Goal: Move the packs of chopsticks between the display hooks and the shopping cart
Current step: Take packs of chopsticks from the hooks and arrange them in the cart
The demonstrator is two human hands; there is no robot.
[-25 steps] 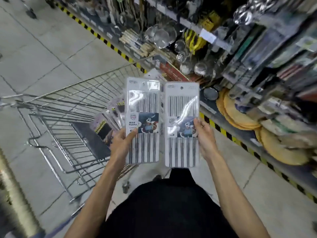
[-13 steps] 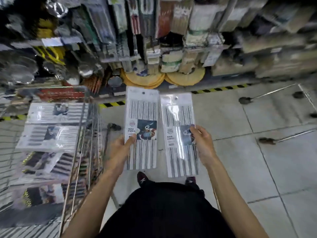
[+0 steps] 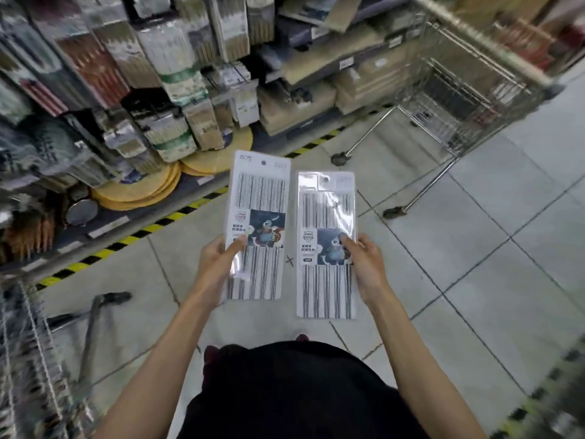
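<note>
My left hand (image 3: 215, 264) pinches left pack (image 3: 259, 198), thumb on its front; my right hand (image 3: 368, 267) pinches right pack (image 3: 326, 289) likewise. Both packs upright, near the display shelf (image 3: 158, 90), which apparently holds chopstick stock (blurred).

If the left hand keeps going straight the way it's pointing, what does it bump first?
Probably the round yellow mats low on the shelf, though depth is unclear. The pack the left hand holds would touch first.

Grey tiled floor (image 3: 474, 248) occupied the right and lower frame. A yellow-and-black hazard stripe (image 3: 152, 228) ran diagonally along the shelf base (image 3: 133, 217), centre left. Round yellow mats (image 3: 139, 191) lay stacked just above it. Flat tan items (image 3: 297, 103), possibly cutting boards, were stacked at upper centre.
</note>
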